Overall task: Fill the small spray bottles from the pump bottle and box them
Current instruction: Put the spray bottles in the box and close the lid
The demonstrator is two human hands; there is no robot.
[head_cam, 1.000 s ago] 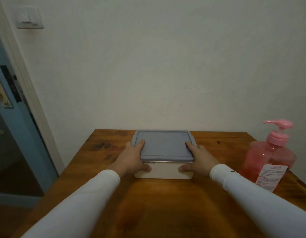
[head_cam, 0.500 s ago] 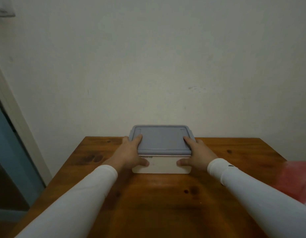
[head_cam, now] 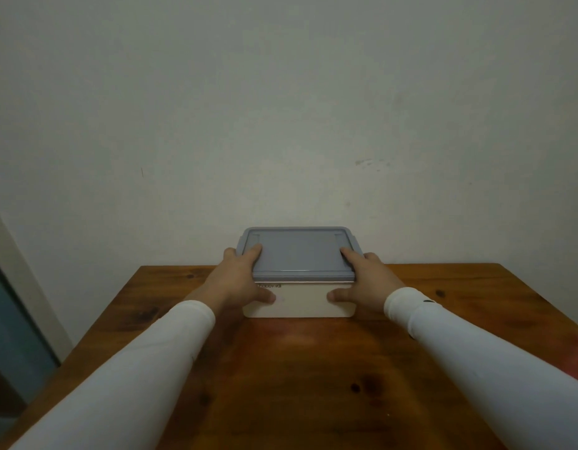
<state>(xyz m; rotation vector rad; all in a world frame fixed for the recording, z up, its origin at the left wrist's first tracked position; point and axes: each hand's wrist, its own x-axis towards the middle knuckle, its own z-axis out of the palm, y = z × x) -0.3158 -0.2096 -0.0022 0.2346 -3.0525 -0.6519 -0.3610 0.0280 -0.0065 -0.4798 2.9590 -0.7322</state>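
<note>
Your left hand and right hand clasp the white plastic box with its grey lid at the wooden table's far edge — lid shut, no small spray bottles visible, so whether filling is finished or not begun, you cannot tell.

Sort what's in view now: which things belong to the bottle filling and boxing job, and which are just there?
Job:
white box
grey lid, closed on the box
left hand and right hand, gripping the box ends

Just there:
wooden table
wall
door frame
</note>
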